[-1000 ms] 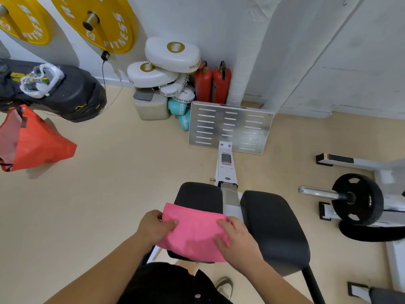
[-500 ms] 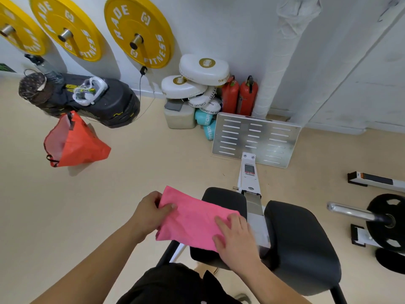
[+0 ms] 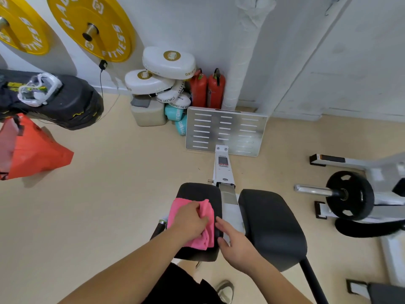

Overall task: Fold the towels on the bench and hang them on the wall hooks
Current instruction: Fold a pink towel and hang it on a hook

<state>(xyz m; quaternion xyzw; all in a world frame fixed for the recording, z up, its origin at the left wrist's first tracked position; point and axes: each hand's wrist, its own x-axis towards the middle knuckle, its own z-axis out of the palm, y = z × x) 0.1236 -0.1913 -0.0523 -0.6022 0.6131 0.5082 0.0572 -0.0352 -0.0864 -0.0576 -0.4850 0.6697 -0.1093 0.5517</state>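
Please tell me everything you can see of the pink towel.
The pink towel is soft, fleecy-looking cloth, folded into a narrow, slightly bunched strip. It lies on the left black bench pad, its left edge overhanging. The left hand grips it from above; the right hand lies just beside it.

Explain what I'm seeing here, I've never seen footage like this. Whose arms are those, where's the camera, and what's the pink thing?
There is no machine here. These are a person's two bare arms, filmed by one wide-angle camera worn on their head, which looks forward and down. The left hand grips a bunched pink towel, which lies on the left black pad of a gym bench. The right hand is open beside the towel and holds nothing; whether it touches the cloth is hard to tell. Farther off are yellow weight plates on the wall and two red fire extinguishers in the corner.
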